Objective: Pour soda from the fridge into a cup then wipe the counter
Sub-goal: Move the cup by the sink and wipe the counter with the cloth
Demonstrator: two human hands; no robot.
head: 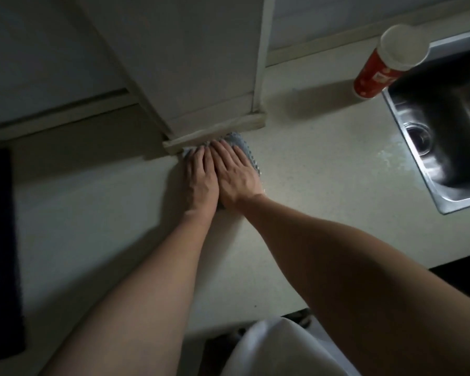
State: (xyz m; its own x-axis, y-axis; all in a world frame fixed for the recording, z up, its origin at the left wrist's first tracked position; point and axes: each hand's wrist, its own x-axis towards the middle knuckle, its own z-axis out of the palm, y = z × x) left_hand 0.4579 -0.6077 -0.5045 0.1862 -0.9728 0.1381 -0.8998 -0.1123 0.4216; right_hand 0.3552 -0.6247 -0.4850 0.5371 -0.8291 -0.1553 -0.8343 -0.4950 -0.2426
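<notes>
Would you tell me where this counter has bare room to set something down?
Free: counter between cloth and sink; also between stove and left hand. Crowded at the pillar, where it and the right hand press the cloth.

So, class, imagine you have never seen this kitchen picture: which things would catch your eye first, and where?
First come the two hands in the middle: the left hand and the right hand lie flat, side by side, pressing a blue-grey cloth onto the pale counter at the foot of a wall corner. Next is the red and white cup at upper right, standing by the steel sink.
</notes>
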